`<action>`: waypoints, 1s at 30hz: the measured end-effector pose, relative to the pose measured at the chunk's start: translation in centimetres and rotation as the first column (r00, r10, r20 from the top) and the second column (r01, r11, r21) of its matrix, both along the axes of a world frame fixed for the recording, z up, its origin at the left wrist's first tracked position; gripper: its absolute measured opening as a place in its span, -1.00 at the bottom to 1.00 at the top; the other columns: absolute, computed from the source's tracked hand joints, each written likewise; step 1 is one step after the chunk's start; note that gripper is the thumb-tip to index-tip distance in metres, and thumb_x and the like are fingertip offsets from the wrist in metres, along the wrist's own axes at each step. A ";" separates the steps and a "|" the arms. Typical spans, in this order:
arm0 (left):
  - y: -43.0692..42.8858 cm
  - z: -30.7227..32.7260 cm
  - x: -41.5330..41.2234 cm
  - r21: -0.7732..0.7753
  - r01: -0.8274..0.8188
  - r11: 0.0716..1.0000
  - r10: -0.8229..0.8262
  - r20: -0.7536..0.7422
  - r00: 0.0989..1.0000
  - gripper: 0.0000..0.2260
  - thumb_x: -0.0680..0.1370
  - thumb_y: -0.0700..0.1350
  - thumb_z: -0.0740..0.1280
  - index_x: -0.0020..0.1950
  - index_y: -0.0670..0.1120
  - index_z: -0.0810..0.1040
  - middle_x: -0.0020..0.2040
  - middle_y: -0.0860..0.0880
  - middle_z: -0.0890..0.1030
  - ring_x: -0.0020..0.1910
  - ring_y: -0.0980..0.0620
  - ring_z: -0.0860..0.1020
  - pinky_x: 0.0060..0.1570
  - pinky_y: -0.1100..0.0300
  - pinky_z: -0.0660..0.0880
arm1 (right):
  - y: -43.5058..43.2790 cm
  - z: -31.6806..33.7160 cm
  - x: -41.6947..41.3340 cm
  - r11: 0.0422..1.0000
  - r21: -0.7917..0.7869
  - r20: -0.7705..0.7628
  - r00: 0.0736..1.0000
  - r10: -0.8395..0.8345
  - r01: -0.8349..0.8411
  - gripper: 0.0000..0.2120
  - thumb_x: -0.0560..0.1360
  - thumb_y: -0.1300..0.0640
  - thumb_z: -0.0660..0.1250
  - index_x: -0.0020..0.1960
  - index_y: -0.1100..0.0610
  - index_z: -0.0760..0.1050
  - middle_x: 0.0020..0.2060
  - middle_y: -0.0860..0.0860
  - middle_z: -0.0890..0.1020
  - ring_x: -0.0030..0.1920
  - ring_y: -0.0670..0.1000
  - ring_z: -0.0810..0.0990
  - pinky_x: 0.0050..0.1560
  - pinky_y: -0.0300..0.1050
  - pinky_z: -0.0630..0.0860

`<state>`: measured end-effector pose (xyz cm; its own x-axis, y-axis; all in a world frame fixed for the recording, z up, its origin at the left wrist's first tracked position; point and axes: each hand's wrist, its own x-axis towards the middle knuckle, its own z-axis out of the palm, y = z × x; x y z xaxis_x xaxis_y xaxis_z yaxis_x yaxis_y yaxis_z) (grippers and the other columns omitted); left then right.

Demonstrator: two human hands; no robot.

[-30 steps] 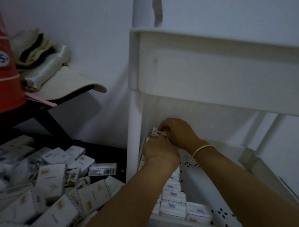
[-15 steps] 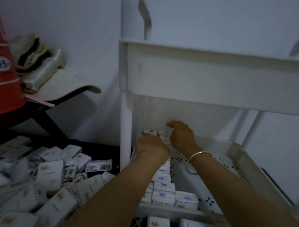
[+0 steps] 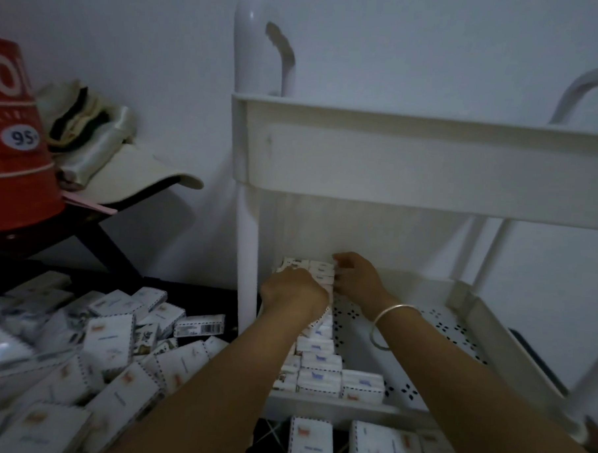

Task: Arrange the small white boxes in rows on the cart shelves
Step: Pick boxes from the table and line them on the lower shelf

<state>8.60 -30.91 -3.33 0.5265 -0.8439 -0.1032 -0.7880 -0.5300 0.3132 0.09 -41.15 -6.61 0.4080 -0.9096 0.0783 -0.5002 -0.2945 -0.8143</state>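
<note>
A white cart's middle shelf (image 3: 434, 321) has a perforated floor. Small white boxes (image 3: 317, 359) stand in rows along its left side, from front to back. My left hand (image 3: 293, 293) lies curled over the back part of the rows; what its fingers hold is hidden. My right hand (image 3: 357, 280), with a bracelet on the wrist, touches the right side of the rearmost boxes (image 3: 318, 270) with bent fingers. The shelf below holds larger-looking white boxes (image 3: 310, 442).
A heap of loose white boxes (image 3: 107, 351) lies left of the cart. The cart's top shelf (image 3: 413, 163) hangs over my hands. A red bucket (image 3: 13, 145) and cloth items (image 3: 99, 142) sit on a dark stand at the left.
The view has tilted up and back. My hands have lowered the box they held at the back of the shelf into the rows and now rest against the rearmost boxes.
</note>
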 end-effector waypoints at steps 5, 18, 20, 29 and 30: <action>-0.1 0.2 0.3 -0.065 -0.168 0.984 0.146 -0.259 0.955 -0.74 0.64 -0.14 0.16 0.27 -0.21 0.50 0.31 -0.15 0.50 0.27 -0.08 0.49 0.19 0.11 0.45 | 0.8 0.1 1.0 0.993 0.079 -0.120 0.990 -0.073 0.083 -0.69 0.52 0.28 0.20 0.27 0.20 0.38 0.11 0.20 0.55 0.05 0.22 0.58 0.04 0.16 0.58; 0.9 4.4 -0.7 -0.162 -0.274 0.948 0.178 -0.445 0.877 -0.46 0.59 -0.02 0.15 0.52 -0.15 0.09 0.46 -0.23 0.20 0.32 -0.19 0.39 0.23 0.05 0.43 | 7.6 2.9 -2.6 0.849 0.528 -0.200 0.969 0.142 -0.015 -0.81 0.62 0.18 0.20 0.07 0.29 0.50 -0.15 0.15 0.62 -0.28 0.10 0.66 -0.26 -0.05 0.66; 1.8 4.2 -1.1 -0.162 -0.092 0.983 0.011 -0.444 0.896 -0.41 0.54 -0.11 0.27 0.51 -0.13 0.11 0.41 -0.21 0.27 0.31 -0.16 0.41 0.25 0.07 0.45 | 8.5 2.8 -3.7 0.854 0.518 -0.136 0.982 0.131 -0.042 -0.77 0.64 0.11 0.17 -0.01 0.24 0.52 -0.23 0.09 0.61 -0.40 0.00 0.61 -0.37 -0.20 0.60; 5.8 2.4 -3.5 -0.458 0.322 0.829 -0.504 -0.361 0.785 -0.32 0.39 -0.25 0.51 0.43 -0.03 0.29 0.07 -0.04 0.58 0.08 0.03 0.56 0.10 0.12 0.54 | 9.0 2.1 -10.6 0.943 0.327 -0.063 0.997 -0.038 0.057 -0.56 0.61 0.31 0.14 0.47 0.16 0.22 0.07 0.17 0.53 -0.11 0.15 0.59 -0.05 0.03 0.58; 5.9 2.1 -3.7 -0.461 0.362 0.810 -0.533 -0.322 0.782 -0.40 0.39 -0.25 0.51 0.36 -0.04 0.38 0.09 -0.03 0.60 0.08 0.04 0.57 0.11 0.11 0.55 | 9.2 2.0 -11.1 0.953 0.298 -0.074 0.997 -0.035 0.056 -0.56 0.60 0.32 0.15 0.46 0.15 0.24 0.07 0.16 0.54 -0.12 0.13 0.60 -0.04 0.03 0.59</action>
<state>4.89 -25.04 -1.24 0.0542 -0.9895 0.1339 -0.6499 0.0668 0.7571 -11.02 -31.98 -4.56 0.3605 -0.9048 -0.2265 -0.5635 -0.0178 -0.8259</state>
